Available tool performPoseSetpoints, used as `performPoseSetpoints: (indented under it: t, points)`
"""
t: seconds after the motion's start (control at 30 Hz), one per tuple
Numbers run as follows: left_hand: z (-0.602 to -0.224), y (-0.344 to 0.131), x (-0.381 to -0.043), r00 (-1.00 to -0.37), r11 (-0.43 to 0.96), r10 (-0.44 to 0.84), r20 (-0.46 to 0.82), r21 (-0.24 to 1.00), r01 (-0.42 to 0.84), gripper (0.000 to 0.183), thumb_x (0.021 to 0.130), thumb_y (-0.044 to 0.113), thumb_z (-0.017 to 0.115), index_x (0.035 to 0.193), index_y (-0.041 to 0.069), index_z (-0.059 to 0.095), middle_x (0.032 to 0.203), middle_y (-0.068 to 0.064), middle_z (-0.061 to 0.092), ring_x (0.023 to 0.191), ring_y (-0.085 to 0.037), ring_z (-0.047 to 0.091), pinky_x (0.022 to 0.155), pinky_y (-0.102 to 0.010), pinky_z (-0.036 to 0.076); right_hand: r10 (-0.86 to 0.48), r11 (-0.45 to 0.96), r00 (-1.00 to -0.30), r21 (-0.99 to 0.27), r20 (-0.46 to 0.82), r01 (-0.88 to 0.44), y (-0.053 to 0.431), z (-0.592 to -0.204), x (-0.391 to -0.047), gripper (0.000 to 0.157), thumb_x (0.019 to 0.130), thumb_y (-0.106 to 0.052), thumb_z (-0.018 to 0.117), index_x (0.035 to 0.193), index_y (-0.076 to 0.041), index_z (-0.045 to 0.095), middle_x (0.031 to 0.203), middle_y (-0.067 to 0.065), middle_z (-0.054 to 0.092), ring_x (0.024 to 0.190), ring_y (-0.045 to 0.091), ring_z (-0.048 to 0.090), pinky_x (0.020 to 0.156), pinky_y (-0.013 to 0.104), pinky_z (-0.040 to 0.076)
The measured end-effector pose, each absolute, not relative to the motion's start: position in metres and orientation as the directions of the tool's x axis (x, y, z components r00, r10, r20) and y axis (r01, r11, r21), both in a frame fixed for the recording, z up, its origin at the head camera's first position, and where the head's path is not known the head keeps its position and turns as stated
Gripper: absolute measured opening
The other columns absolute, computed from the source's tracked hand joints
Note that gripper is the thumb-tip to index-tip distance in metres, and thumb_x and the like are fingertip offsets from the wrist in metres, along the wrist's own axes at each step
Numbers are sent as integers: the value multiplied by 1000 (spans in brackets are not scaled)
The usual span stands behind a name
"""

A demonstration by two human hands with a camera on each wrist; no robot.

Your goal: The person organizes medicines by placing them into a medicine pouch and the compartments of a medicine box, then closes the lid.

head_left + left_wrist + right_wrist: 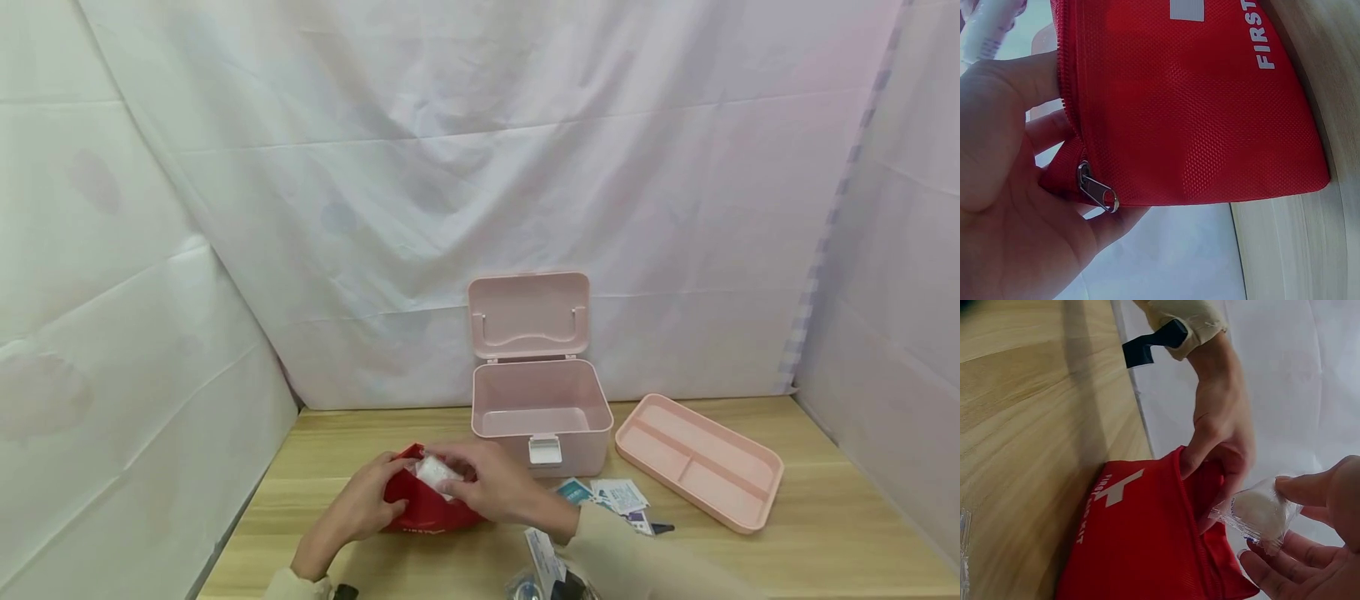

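A red first aid bag with white lettering stands on the wooden table, its zipper open along the top. My left hand grips the bag at its opening, close to the metal zipper pull seen in the left wrist view. At the bag's mouth, my right hand pinches a white bandage roll in clear plastic wrap between thumb and fingers. The right wrist view shows the roll just outside the opening, near the left hand's fingers. What lies inside the bag is hidden.
Behind the right hand stands a pink box with its lid raised. A pink divided tray lies to its right. Small packets lie before the box, and a white strip-shaped pack is near the right forearm. White cloth encloses the table.
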State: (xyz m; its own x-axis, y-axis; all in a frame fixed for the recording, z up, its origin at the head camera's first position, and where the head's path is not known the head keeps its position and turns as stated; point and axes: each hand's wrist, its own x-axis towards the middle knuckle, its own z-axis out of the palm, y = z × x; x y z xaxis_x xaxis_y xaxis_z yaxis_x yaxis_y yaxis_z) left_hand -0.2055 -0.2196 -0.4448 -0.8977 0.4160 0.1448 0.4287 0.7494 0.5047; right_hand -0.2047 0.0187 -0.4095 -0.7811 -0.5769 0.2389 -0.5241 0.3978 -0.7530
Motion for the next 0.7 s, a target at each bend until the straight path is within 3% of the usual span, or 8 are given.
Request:
performPoseSetpoints:
  t: [0.27,0.53,0.7]
  points:
    - [-444,-221,-206,-889,759,434,147,472,449,49,78,3,79,125,2,64,118,-11,61,110,-30,60,91,-51,53,-615,520,-750,-588,245,-619,10,-414,-201,48,92,-17,70,139,-20,59,123,1,66,101,6,57,85,22,52]
    - [-446,-222,-207,-891,762,425,157,470,446,49,78,3,78,125,0,64,121,-11,61,110,-28,61,93,-51,52,-591,576,-753,-503,289,-645,0,-414,-198,48,94,-19,67,141,-22,57,112,1,65,91,6,54,76,19,49]
    - [-448,-223,-208,-885,755,432,176,466,461,44,77,4,77,119,4,66,120,-10,61,109,-26,61,92,-49,53,-577,579,-743,-472,338,-664,-3,-416,-200,45,95,-19,66,140,-20,58,113,4,66,95,10,58,80,23,51]
